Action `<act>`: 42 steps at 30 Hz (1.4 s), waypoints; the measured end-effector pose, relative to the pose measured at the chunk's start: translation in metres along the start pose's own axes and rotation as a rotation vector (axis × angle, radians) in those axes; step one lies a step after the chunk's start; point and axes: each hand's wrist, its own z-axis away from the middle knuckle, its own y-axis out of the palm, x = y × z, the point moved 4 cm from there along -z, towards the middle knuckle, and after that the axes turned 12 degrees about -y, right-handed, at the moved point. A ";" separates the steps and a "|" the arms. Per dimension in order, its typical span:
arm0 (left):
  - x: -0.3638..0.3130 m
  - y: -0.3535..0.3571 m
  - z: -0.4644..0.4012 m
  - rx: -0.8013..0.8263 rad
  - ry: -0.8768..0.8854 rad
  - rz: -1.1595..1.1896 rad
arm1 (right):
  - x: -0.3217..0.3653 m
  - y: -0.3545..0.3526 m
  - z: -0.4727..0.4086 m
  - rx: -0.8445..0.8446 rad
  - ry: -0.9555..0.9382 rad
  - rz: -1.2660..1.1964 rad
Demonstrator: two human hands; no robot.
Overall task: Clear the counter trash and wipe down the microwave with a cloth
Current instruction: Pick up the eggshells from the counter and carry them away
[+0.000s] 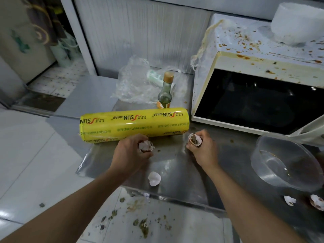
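My left hand (130, 153) is closed around a broken eggshell (146, 145) just above the steel counter (177, 165). My right hand (203, 148) grips another eggshell (194, 139), dirty brown inside. A loose white eggshell (154, 178) lies on the counter between my forearms. Two more shell pieces (290, 200) (317, 202) rest near the counter's right front edge. The white microwave (245, 67) stands at the back right, its top and front rim spattered with brown stains, its dark door closed. No cloth is in view.
A yellow cling-film roll (134, 124) lies across the counter behind my hands. A small glass bottle (165, 92) and a crumpled clear plastic bag (135, 81) sit behind it. A dirty clear plastic bowl (284, 163) stands at the right. Food scraps (143, 225) litter the floor below.
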 end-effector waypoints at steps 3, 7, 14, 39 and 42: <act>0.008 -0.007 0.000 -0.040 -0.027 -0.013 | 0.005 -0.001 0.001 0.019 0.001 0.050; 0.014 0.000 -0.005 -0.043 -0.087 -0.060 | 0.018 -0.006 0.005 0.006 -0.034 0.033; 0.013 0.025 -0.007 -0.016 -0.111 -0.236 | 0.022 -0.009 0.013 -0.001 -0.047 -0.010; 0.018 0.034 0.060 0.186 0.070 -0.162 | 0.052 -0.024 0.098 -0.015 0.065 -0.016; 0.019 0.035 0.062 0.183 0.051 -0.194 | 0.052 -0.022 0.103 -0.002 0.070 -0.015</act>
